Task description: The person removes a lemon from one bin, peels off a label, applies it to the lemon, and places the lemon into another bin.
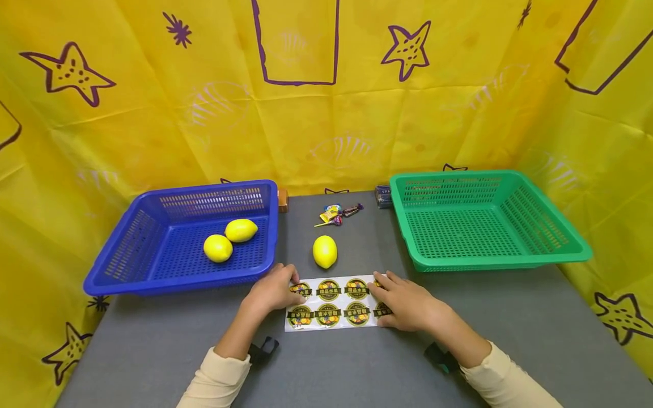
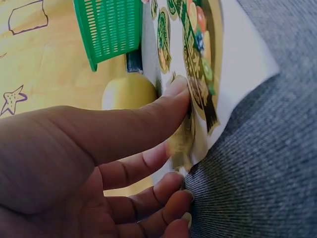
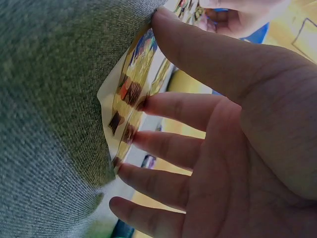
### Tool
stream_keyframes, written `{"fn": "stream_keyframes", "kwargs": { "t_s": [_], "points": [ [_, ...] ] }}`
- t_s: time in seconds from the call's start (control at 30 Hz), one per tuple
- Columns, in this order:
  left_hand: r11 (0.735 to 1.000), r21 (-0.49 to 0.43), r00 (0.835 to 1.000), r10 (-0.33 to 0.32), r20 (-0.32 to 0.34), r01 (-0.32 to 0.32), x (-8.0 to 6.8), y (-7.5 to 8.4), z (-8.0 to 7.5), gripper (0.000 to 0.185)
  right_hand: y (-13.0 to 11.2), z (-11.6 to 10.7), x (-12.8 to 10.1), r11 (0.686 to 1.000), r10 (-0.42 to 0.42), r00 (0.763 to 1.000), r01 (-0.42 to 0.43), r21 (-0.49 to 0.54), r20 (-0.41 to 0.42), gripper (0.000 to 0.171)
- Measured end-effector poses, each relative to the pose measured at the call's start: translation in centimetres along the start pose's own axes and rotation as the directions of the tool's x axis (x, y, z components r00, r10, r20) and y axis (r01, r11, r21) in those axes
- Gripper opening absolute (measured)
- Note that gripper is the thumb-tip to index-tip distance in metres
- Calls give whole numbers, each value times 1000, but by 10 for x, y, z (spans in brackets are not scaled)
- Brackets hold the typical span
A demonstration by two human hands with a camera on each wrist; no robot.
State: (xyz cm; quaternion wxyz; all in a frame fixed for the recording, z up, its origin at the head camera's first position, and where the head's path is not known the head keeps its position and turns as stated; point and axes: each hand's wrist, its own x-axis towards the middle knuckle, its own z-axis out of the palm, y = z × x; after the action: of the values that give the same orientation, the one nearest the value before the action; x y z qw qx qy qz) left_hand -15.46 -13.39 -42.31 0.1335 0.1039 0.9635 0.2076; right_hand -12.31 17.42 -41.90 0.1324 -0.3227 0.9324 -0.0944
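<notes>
A white sticker sheet (image 1: 331, 304) with round fruit labels lies on the grey table near the front edge. My left hand (image 1: 289, 285) is at the sheet's left end; in the left wrist view the thumb and forefinger (image 2: 174, 96) pinch that edge of the sticker sheet (image 2: 233, 54), which curls up a little. My right hand (image 1: 381, 293) lies over the sheet's right end with fingers (image 3: 163, 111) spread and fairly straight, touching the sticker sheet (image 3: 130, 87). One lemon (image 1: 325, 251) sits on the table just beyond the sheet, also seen as the lemon (image 2: 128, 90) in the left wrist view.
A blue basket (image 1: 127, 255) at the left holds two lemons (image 1: 217, 247) (image 1: 241, 230). A green basket (image 1: 561, 243) at the right holds nothing. Wrapped candies (image 1: 336, 213) and two small boxes (image 1: 283, 200) (image 1: 382, 196) lie at the back by the yellow cloth walls.
</notes>
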Motion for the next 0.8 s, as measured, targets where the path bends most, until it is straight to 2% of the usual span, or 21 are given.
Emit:
{"fn": "stream_keyframes", "kwargs": {
  "t_s": [0.17, 0.3, 0.37, 0.47, 0.57, 0.7, 0.8],
  "points": [
    [999, -15, 1000, 28, -10, -28, 1, -1, 1, 37, 0, -1, 1, 1000, 6, 1000, -6, -3, 2, 71],
    [991, -109, 997, 74, -12, -75, 0, -2, 0, 38, 0, 0, 0, 1000, -3, 1000, 3, -6, 1, 71],
    [975, -191, 994, 108, -26, -111, 0, -3, -2, 34, 0, 1, 1, 1000, -7, 1000, 7, -8, -3, 71],
    [927, -325, 981, 168, -93, -189, 1, 1, -2, 26, -1, 1, 1, 1000, -4, 1000, 4, -10, -4, 71],
    [873, -412, 958, 182, -221, -261, 4, 10, 4, 21, -1, 2, 0, 1000, -4, 1000, 4, -6, 2, 72],
    [802, -503, 913, 121, -391, -321, 16, 24, 7, 21, -1, 2, 0, 1000, -3, 1000, 3, 2, 7, 72],
    [775, -524, 876, 77, -476, -353, 32, 31, 2, 23, -1, 1, 1, 1000, 5, 1000, -5, -7, 2, 72]
  ]
}}
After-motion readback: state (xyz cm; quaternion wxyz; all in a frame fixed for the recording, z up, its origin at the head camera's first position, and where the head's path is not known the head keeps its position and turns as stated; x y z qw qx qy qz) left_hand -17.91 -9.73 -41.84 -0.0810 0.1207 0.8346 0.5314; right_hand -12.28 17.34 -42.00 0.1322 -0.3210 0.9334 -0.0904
